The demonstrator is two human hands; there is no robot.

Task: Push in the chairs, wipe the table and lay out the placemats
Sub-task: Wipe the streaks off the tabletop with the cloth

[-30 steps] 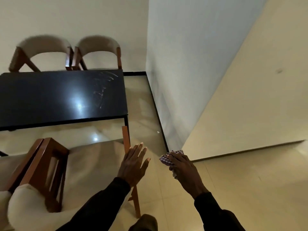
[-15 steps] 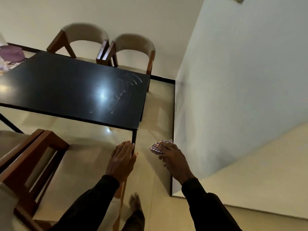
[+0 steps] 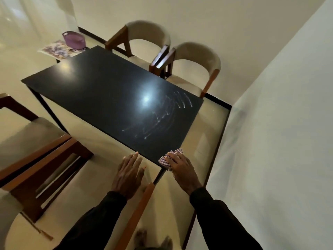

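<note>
The black table fills the middle of the view, with pale wipe streaks near its right end. My right hand holds a bunched checked cloth at the table's near right corner. My left hand is flat with straight fingers, fingertips by the table's near edge, above the wooden rail of a near chair. A second near chair stands apart from the table at the left. Two cream chairs sit tucked against the far side. Flowery placemats lie beyond the table's far left end.
A purple pouch stands beside the placemats. A white wall runs close along the right, leaving a narrow strip of glossy floor between it and the table's end. My bare feet show at the bottom.
Both hands moved forward to the table's near right corner; the cloth now reaches the tabletop. My view swung left, bringing the placemats and pouch into sight.
</note>
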